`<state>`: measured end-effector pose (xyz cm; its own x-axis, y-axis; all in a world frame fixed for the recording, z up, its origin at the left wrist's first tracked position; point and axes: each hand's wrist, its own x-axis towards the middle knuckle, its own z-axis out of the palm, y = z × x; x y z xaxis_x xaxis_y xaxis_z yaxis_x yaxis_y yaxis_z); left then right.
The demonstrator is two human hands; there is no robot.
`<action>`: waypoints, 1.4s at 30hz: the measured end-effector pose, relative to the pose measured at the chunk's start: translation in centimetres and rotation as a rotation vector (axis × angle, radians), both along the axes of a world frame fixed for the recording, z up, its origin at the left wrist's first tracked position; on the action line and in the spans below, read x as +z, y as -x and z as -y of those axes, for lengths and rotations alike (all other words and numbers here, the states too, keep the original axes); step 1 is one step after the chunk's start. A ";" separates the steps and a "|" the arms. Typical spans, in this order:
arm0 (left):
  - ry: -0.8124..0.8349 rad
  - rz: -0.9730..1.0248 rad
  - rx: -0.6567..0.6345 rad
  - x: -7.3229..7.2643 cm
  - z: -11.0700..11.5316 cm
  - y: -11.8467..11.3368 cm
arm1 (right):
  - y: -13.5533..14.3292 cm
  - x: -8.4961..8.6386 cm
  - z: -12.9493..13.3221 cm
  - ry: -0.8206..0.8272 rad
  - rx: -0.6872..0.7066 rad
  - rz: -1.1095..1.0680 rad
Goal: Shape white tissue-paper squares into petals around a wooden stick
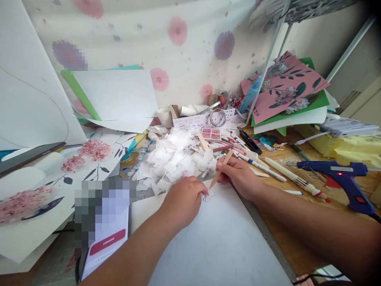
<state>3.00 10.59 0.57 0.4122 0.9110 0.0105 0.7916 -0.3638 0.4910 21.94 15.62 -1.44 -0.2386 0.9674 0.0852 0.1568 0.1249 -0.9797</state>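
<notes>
Between the thumb and fingers of my right hand (236, 172) is a flat wooden craft stick (222, 169), tilted with its lower tip close to the paper. My left hand (183, 198) is closed, its fingertips pinched together near that tip. Whatever they hold, if anything, is hidden. Both hands are over a large white sheet of paper (220, 242). On it, by my left fingertips, lies a small whitish crumpled cluster (207, 197). Just beyond my hands spreads a heap of cut white tissue pieces (169, 155).
A blue hot glue gun (336, 169) with a red light lies at the right. Pens (264, 167) and a pink palette (211, 134) are behind my right hand. At the left are a phone (107, 238) and a sheet with pink flowers (95, 150). Flower pictures (290, 85) lean at the back right.
</notes>
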 end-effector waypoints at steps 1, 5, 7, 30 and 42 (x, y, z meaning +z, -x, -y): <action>0.003 -0.001 0.005 -0.1 0.0 0.0 | -0.3 0.4 -0.3 -0.029 -0.031 0.002; 0.001 0.015 0.031 -0.2 0.1 0.0 | -1.4 2.6 -1.9 -0.147 -0.078 0.122; -0.014 0.037 0.068 0.0 0.2 0.0 | -1.6 3.3 -2.5 -0.192 -0.048 0.258; -0.296 0.246 0.249 1.1 -0.4 0.8 | 1.8 5.6 -0.4 -0.320 0.286 0.642; -0.083 -0.110 0.118 1.7 0.0 0.8 | 2.0 3.8 -1.0 -0.226 0.115 0.275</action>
<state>2.19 10.63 2.22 0.3050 0.9511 0.0479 0.8786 -0.3005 0.3712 19.95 16.57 2.41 -0.3884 0.8969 0.2113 0.3823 0.3654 -0.8487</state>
